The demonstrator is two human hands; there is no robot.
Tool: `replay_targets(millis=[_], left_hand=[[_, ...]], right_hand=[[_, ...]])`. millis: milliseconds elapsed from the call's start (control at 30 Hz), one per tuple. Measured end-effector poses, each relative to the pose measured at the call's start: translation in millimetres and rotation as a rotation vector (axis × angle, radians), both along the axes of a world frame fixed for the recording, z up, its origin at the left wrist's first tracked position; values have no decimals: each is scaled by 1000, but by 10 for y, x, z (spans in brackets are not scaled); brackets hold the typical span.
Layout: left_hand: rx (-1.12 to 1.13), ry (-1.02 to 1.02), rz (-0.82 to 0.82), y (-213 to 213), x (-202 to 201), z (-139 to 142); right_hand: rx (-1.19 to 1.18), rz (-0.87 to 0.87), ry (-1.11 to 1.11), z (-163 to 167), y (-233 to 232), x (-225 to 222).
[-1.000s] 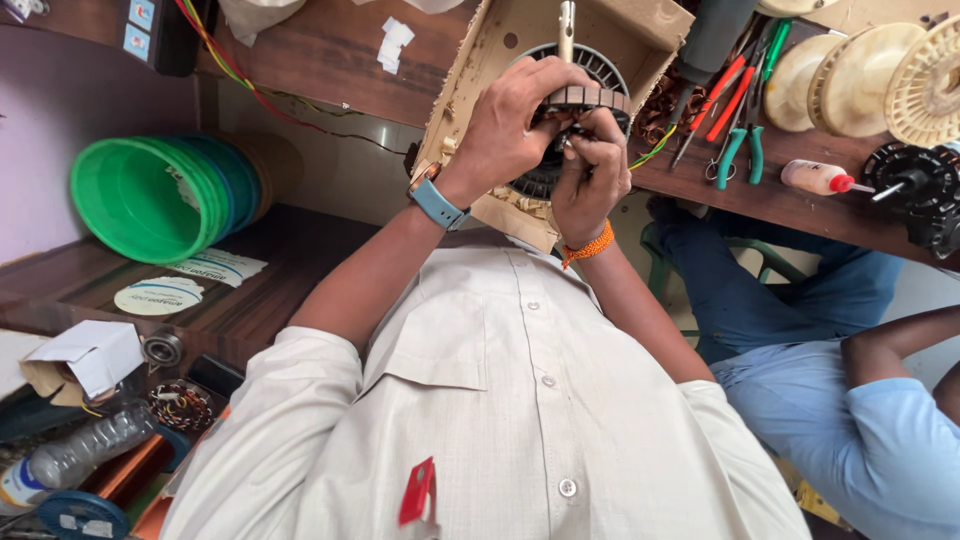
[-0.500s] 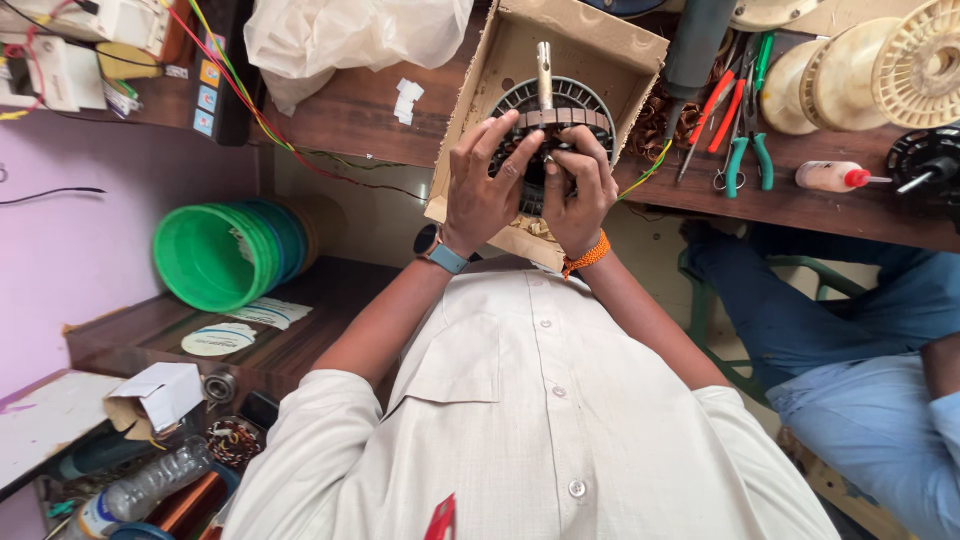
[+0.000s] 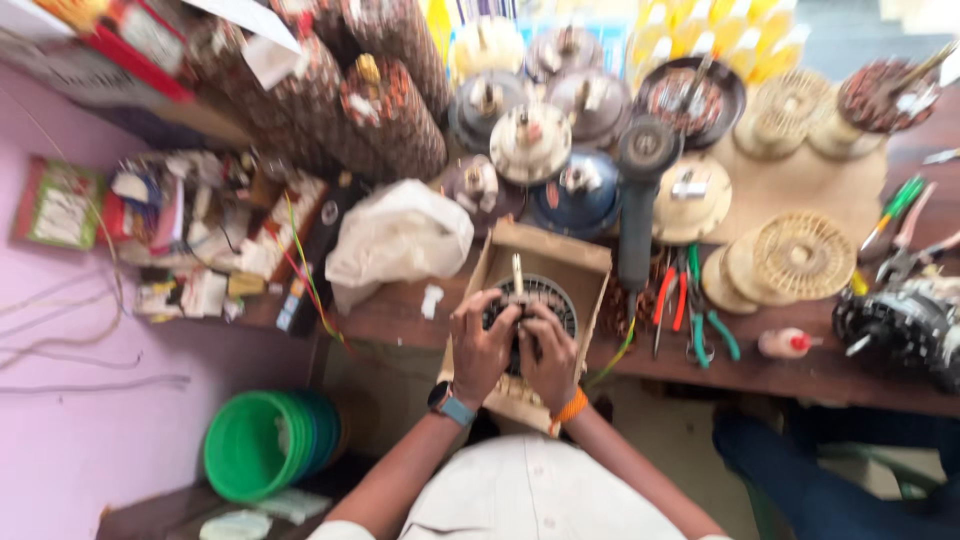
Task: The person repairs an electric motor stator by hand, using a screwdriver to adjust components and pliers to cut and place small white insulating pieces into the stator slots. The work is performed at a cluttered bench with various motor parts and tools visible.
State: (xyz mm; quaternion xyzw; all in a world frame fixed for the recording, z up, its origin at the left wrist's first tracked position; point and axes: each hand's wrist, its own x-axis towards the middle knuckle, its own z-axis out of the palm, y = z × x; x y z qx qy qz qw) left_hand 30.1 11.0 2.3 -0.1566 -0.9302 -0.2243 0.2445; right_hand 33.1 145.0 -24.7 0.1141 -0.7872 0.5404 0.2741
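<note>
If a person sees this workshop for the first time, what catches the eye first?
At centre, the left hand and right hand press on a round motor core in an open cardboard box. Beside it lies a white plastic bag; lower left stands a green tub.

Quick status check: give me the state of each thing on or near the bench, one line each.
left hand: gripping the motor stator
right hand: gripping the motor stator beside the left
motor stator: lying in the cardboard box, shaft pointing up
cardboard box: open, flaps out
white plastic bag: crumpled, on the bench
pliers: lying untouched on the bench
green tubs: stacked, tipped on their side
</note>
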Motion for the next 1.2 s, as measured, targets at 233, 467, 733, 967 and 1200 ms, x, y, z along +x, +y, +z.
replay_targets(millis=[233, 467, 733, 967, 1200], left_hand=[[313, -29, -118, 55, -137, 75], [501, -208, 3, 160, -104, 172], [86, 51, 5, 55, 39, -89], [-72, 5, -11, 15, 106, -393], [-35, 4, -3, 40, 156, -425]], right_hand=[[-27, 5, -24, 54, -10, -11], [-42, -3, -7, 44, -16, -15], [-50, 13, 26, 27, 38, -23], [-50, 21, 20, 2, 41, -29], [-59, 58, 5, 8, 62, -30]])
